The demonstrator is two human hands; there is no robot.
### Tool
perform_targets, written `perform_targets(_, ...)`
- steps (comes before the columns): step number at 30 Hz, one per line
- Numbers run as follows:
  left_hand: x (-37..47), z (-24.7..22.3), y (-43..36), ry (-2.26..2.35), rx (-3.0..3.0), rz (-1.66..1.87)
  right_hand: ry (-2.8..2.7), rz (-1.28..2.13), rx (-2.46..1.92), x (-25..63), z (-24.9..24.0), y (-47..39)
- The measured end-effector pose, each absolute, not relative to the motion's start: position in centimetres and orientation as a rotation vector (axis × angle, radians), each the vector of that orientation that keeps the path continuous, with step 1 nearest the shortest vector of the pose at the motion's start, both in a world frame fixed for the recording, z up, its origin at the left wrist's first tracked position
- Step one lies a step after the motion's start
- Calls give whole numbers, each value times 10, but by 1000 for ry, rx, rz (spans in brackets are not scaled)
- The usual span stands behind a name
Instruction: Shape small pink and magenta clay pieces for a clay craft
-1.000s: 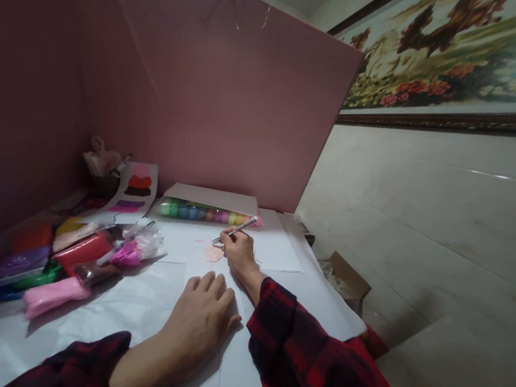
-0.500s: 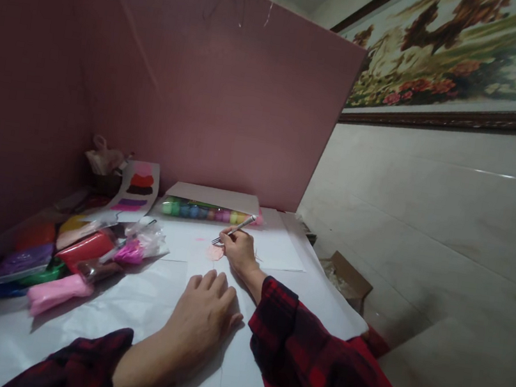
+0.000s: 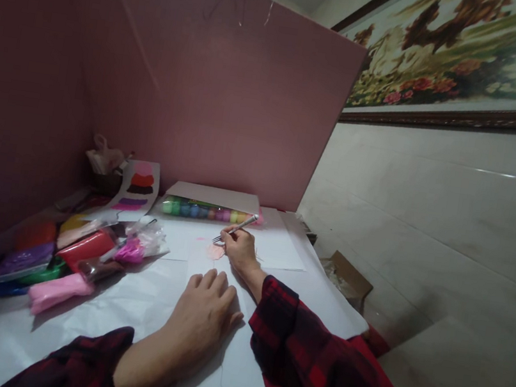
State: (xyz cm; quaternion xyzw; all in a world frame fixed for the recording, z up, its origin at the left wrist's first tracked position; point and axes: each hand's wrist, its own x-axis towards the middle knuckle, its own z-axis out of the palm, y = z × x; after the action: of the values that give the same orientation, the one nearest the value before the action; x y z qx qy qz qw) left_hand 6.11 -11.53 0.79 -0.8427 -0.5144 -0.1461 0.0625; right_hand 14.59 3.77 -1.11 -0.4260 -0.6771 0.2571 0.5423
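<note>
Near the left edge of the table (image 3: pixel 332 308) there is a heap of soft packets (image 3: pixel 87 251), in red, purple, green, blue and pink; their film is shiny and wrinkled, and the shapes are plump, like small pillows. Behind them, toward the far left corner, a colour sheet (image 3: pixel 141 189) curls upward, with painted bands of pink, red, dark and purple. Just beside the heap lies a clear bag (image 3: pixel 149 239), crumpled, with something magenta inside.

Along the far edge lies a row of small round pots (image 3: pixel 204 212), of many colours, in glossy clear plastic under a flat white card (image 3: pixel 213 196).

The left hand (image 3: pixel 205 315) rests palm down on smooth white paper (image 3: pixel 233 377), its fingers slightly bent and close together, gripping nothing that I can see. Beyond its fingertips, between it and the pots, is the disc (image 3: pixel 215 252): pale pink, flat, roundish, with an uneven surface. The fork (image 3: pixel 241 224), slender and silvery, slants over it, the prongs at its upper rim; I cannot tell if they touch. The fingers of the right hand (image 3: pixel 242 251) are pinched around the handle. Past the right edge stands an open brown carton (image 3: pixel 355 280).
</note>
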Motion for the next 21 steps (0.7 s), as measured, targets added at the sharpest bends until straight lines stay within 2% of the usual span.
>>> perform_targets(21, 61, 6, -116, -1577, -2548, -458, -1599, 614, -1026, 145, -9, 36)
